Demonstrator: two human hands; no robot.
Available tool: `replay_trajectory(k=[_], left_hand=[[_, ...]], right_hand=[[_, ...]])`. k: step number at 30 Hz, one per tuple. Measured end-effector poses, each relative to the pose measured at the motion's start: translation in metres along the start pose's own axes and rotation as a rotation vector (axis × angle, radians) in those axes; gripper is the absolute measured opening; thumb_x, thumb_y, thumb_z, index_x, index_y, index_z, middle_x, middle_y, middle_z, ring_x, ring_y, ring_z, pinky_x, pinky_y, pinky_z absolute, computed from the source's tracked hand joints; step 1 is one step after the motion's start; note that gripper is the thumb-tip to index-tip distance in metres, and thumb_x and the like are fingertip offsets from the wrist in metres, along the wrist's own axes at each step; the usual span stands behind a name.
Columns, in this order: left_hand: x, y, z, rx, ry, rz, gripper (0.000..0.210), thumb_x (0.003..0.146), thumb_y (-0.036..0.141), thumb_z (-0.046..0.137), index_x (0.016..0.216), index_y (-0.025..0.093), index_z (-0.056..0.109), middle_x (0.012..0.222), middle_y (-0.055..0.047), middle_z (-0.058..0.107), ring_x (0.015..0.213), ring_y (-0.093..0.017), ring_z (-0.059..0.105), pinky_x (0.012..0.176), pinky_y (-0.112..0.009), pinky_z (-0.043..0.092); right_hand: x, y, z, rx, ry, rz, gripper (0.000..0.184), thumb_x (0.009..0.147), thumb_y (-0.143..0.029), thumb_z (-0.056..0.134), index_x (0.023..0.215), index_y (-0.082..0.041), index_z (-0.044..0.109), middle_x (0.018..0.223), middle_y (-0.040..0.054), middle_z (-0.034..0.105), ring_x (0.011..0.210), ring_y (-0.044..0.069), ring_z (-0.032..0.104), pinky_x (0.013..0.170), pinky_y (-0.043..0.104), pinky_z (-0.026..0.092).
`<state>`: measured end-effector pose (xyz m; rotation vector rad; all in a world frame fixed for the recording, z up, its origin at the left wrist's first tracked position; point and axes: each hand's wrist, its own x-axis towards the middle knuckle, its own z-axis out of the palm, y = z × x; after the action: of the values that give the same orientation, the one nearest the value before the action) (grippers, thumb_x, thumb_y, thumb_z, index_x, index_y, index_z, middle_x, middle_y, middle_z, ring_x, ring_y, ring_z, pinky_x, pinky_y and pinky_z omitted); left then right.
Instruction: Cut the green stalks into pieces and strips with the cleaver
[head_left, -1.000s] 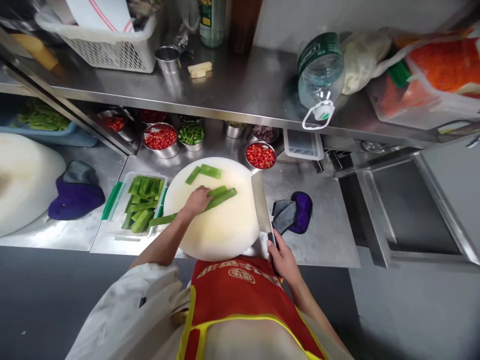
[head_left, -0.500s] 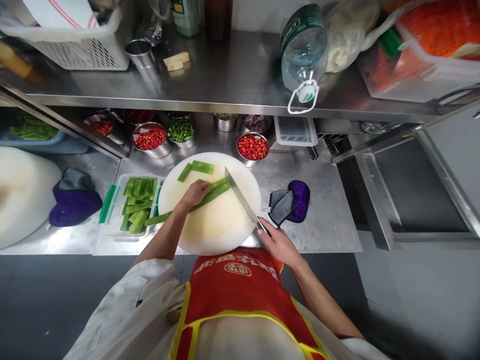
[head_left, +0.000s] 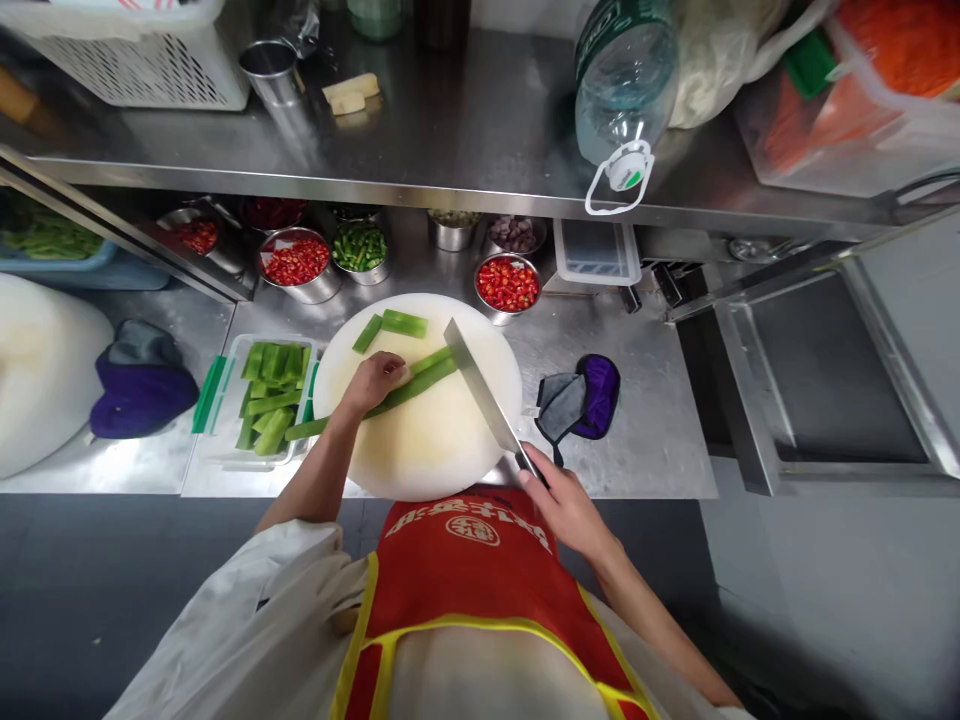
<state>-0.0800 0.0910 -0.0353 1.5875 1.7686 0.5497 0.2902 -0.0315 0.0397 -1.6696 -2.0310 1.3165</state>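
Clear bottle (head_left: 628,85) on steel shelf (head_left: 465,125), white basket (head_left: 150,65) farther left.

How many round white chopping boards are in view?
2. One chopping board lies beneath the cleaver and the left hand. The other board is at the picture's left edge, partly out of frame; others could be hidden.

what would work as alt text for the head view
A person's left hand rests on long green stalks on a round white cutting board, while the right hand holds a cleaver at their right ends. A clear tub of cut green pieces sits left; metal bowls stand behind.
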Motion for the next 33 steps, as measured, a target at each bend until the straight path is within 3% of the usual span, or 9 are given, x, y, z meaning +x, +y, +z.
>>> replay_trajectory(k=[3, 6, 12, 19, 26, 31, 33], left_hand=[[-0.017, -0.003, -0.001, -0.010, -0.065, 0.195, 0.024, 0.088, 0.041, 0.063, 0.093, 0.019, 0.071, 0.103, -0.007, 0.070, 0.088, -0.020, 0.067, 0.083, -0.032, 0.056], [-0.024, -0.008, 0.005, 0.042, -0.077, 0.381, 0.022, 0.091, 0.039, 0.061, 0.097, 0.019, 0.071, 0.112, -0.009, 0.069, 0.104, -0.023, 0.066, 0.094, -0.037, 0.054], [-0.021, -0.012, 0.014, 0.118, -0.087, 0.488, 0.022, 0.096, 0.032, 0.053, 0.100, 0.020, 0.071, 0.112, -0.009, 0.071, 0.110, -0.023, 0.064, 0.100, -0.039, 0.052], [-0.023, -0.004, 0.008, 0.157, -0.158, 0.393, 0.022, 0.096, 0.030, 0.053, 0.103, 0.020, 0.072, 0.115, -0.009, 0.070, 0.111, -0.021, 0.064, 0.103, -0.034, 0.050], [-0.027, -0.002, 0.008, 0.193, -0.180, 0.389, 0.025, 0.096, 0.029, 0.052, 0.111, 0.021, 0.070, 0.123, -0.008, 0.068, 0.116, -0.022, 0.062, 0.106, -0.036, 0.049], [-0.061, -0.017, 0.000, 0.470, -0.114, 0.151, 0.036, 0.091, 0.031, 0.058, 0.125, 0.020, 0.062, 0.119, -0.012, 0.066, 0.111, -0.029, 0.061, 0.096, -0.039, 0.051], [-0.082, -0.021, -0.002, 0.527, -0.170, 0.129, 0.033, 0.091, 0.029, 0.058, 0.122, 0.021, 0.064, 0.114, -0.011, 0.068, 0.107, -0.029, 0.062, 0.093, -0.039, 0.051]], right_hand=[[-0.013, -0.019, 0.002, 0.005, -0.082, -0.011, 0.053, 0.104, -0.048, 0.041, 0.150, -0.023, 0.051, 0.142, 0.0077, 0.063, 0.129, 0.028, 0.061, 0.107, 0.041, 0.050], [-0.015, -0.036, 0.007, -0.005, -0.141, -0.052, 0.052, 0.105, -0.045, 0.040, 0.151, -0.025, 0.049, 0.146, 0.0061, 0.060, 0.132, 0.026, 0.059, 0.110, 0.040, 0.047], [-0.011, -0.056, 0.017, -0.045, -0.186, -0.052, 0.052, 0.106, -0.042, 0.037, 0.154, -0.023, 0.046, 0.148, 0.0067, 0.057, 0.134, 0.026, 0.056, 0.112, 0.041, 0.045], [-0.010, -0.075, 0.025, -0.109, -0.205, -0.043, 0.051, 0.106, -0.037, 0.037, 0.155, -0.029, 0.042, 0.135, 0.0058, 0.068, 0.119, 0.027, 0.067, 0.099, 0.038, 0.052], [0.026, -0.049, 0.058, -0.086, -0.183, -0.083, 0.054, 0.103, -0.030, 0.039, 0.156, -0.022, 0.038, 0.133, 0.0091, 0.069, 0.118, 0.027, 0.067, 0.099, 0.040, 0.052], [0.023, -0.027, 0.057, -0.010, -0.190, -0.140, 0.054, 0.104, -0.036, 0.038, 0.156, -0.024, 0.039, 0.141, 0.0073, 0.064, 0.126, 0.026, 0.063, 0.104, 0.041, 0.051], [0.013, -0.018, 0.053, 0.020, -0.170, -0.157, 0.053, 0.104, -0.039, 0.039, 0.155, -0.025, 0.041, 0.143, 0.0066, 0.062, 0.128, 0.026, 0.061, 0.106, 0.040, 0.050]])
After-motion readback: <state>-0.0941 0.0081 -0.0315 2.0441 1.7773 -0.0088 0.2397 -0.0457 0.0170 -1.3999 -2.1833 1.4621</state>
